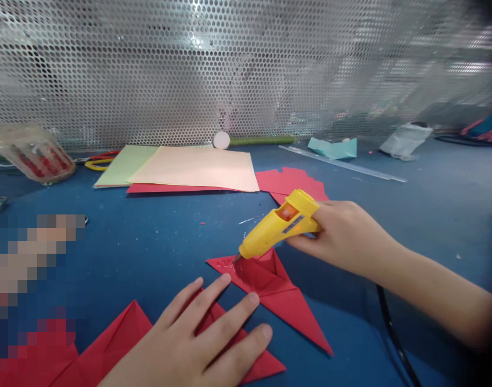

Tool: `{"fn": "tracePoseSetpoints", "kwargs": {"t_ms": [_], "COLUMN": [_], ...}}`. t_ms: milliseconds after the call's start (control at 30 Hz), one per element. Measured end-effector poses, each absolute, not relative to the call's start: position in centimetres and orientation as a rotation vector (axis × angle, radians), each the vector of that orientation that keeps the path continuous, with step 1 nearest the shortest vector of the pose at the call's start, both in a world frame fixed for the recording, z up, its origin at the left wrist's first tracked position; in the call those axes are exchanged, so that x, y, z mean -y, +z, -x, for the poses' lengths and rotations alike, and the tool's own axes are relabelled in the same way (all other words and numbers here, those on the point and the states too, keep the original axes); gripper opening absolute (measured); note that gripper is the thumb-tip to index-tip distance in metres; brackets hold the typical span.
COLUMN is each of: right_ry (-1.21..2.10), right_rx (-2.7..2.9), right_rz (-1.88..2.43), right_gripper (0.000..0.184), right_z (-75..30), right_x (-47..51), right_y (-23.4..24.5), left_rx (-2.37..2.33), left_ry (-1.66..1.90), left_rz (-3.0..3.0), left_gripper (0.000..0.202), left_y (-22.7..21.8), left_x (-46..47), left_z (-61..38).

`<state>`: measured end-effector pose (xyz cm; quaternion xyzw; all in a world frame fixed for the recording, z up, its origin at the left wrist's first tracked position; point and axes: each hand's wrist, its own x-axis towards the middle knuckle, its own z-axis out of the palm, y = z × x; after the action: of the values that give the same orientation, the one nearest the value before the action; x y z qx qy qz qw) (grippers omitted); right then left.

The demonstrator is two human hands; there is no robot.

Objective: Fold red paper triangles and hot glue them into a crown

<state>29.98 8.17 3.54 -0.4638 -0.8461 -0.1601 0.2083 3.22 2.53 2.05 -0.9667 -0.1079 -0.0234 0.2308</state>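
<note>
My right hand (345, 236) grips a yellow hot glue gun (276, 226), its nozzle touching the left corner of a folded red paper piece (278, 293) on the blue table. A black cord (393, 336) trails from the gun under my right forearm. My left hand (197, 338) lies flat with fingers spread on a second folded red paper piece (121, 336) at the lower left, the fingertips just short of the glued piece.
Sheets of peach (197, 167), green (123, 164) and red paper (292, 181) lie stacked further back. Scissors (99, 160), a clear plastic bag (32, 153), a glue stick (342, 164), a white round object (221, 140) and teal paper (333, 148) sit near the perforated metal wall (246, 70).
</note>
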Motion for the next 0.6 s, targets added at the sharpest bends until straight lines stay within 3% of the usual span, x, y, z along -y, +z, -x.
{"fn": "tracePoseSetpoints", "kwargs": {"t_ms": [600], "right_ry": [-0.389], "right_rx": [2.391], "right_rz": [1.218], "right_gripper": [0.004], "right_z": [-29.26], "right_x": [-7.86], "right_y": [3.31], "left_rx": [0.31], "left_ry": [-0.116], "left_rz": [2.671], "left_gripper": [0.045], "left_y": [1.74], "left_x": [-2.62], "left_z": [-3.01]}}
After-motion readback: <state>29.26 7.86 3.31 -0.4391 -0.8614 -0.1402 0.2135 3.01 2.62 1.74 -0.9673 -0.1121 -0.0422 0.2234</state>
